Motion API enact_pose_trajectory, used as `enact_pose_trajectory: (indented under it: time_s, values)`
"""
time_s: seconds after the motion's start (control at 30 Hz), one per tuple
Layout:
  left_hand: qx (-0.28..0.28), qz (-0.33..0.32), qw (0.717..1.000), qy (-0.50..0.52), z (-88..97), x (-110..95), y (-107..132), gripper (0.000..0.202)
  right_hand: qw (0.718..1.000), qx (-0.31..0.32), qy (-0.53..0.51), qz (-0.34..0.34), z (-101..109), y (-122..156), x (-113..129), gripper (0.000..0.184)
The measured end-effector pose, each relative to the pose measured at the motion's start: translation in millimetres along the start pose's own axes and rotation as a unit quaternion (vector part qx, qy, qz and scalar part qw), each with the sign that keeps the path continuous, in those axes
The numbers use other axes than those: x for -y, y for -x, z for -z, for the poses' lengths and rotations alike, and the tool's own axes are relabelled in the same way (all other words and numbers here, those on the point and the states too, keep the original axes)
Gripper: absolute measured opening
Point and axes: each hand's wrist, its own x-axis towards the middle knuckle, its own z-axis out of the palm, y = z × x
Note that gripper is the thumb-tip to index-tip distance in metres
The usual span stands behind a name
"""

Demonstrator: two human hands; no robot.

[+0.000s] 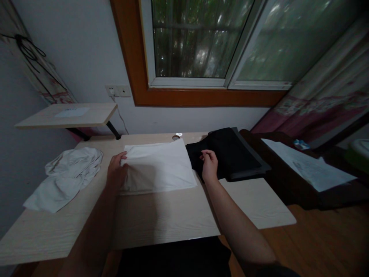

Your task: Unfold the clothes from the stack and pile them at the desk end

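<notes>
At the centre of the frame a white cloth (160,165) lies folded into a neat rectangle on the bench (161,219), so its folding looks nearly done. The left hand (116,173) presses flat on its left edge, grip open and empty; the right hand (209,165) rests loosely curled on a folded black garment (230,154), while a crumpled pale garment (66,175) at left looks unfolded.

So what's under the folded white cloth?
The folded white cloth lies flat on the pale wooden table; only tabletop shows around it. The left hand presses its left edge, the right hand rests beside it on black clothes. Anything beneath is covered.
</notes>
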Motion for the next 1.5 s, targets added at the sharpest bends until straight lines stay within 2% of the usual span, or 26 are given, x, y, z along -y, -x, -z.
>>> enact_pose_trajectory:
  time_s: [0.13,0.27,0.43,0.57,0.63,0.73,0.83,0.93,1.07,1.13,1.2,1.27,1.37,1.43,1.5]
  values:
    - [0.033,0.008,0.992,-0.121,12.4,26,-2,0.05,0.994,0.06,0.055,0.078,-3,8,4,0.015]
    - [0.054,-0.01,0.983,-0.173,14.8,25,-1,0.044,0.966,0.182,0.106,0.151,-8,22,12,0.019]
    - [0.076,0.018,0.98,-0.182,14.1,12,4,0.046,0.902,0.345,0.148,0.216,-17,37,14,0.023]
    - [0.08,0.041,0.988,-0.123,11.1,-1,8,0.032,0.838,0.441,0.194,0.257,-22,42,11,0.02]
    - [0.073,0.062,0.994,-0.058,10.5,-10,9,0.027,0.824,0.448,0.212,0.274,-21,43,10,0.018]
    - [0.078,0.103,0.986,0.103,13.1,-26,10,0.033,0.81,0.45,0.238,0.291,-20,44,13,0.018]
    - [0.124,0.138,0.937,0.296,15.7,-45,14,0.04,0.788,0.465,0.264,0.306,-21,51,23,0.026]
    - [0.189,0.134,0.88,0.415,10.0,-60,24,0.038,0.762,0.489,0.275,0.322,-28,63,33,0.047]
    - [0.342,0.05,0.831,0.435,-9.0,-77,38,0.031,0.744,0.514,0.291,0.312,-39,79,34,0.076]
    - [0.41,-0.017,0.809,0.422,-16.1,-84,41,0.028,0.745,0.513,0.304,0.299,-42,82,28,0.078]
    - [0.436,-0.063,0.798,0.413,-18.6,-89,43,0.026,0.752,0.508,0.307,0.286,-42,82,22,0.076]
    - [0.439,-0.059,0.795,0.415,-17.1,-93,44,0.027,0.764,0.501,0.297,0.277,-41,81,17,0.077]
    - [0.458,0.006,0.771,0.442,-12.2,-97,48,0.034,0.774,0.498,0.271,0.283,-39,78,15,0.08]
    - [0.469,0.026,0.764,0.442,-10.0,-99,51,0.035,0.769,0.507,0.255,0.293,-39,78,16,0.069]
    - [0.473,0.027,0.774,0.42,-9.2,-101,53,0.032,0.763,0.516,0.246,0.3,-39,77,18,0.051]
